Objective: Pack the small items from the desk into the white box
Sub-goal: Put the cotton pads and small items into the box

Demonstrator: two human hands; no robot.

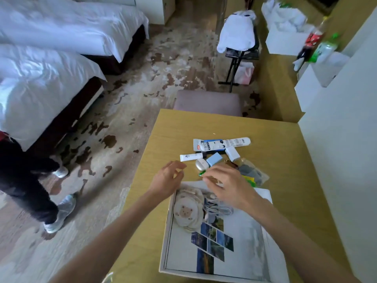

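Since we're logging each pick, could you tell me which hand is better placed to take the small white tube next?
Left, probably. The left hand is open and empty just below the small white tube, while the right hand is pinching a green wrapper.

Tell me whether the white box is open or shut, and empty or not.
Open and not empty. The box has no lid over it; a bear pouch and a coiled cable lie inside on a photo-printed sheet.

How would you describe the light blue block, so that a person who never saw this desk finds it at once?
Start at the wooden desk, then find the cluster of small items beyond the white box. The light blue block lies mid-cluster, between the white oval case and the small white carton. It alone is plain blue.
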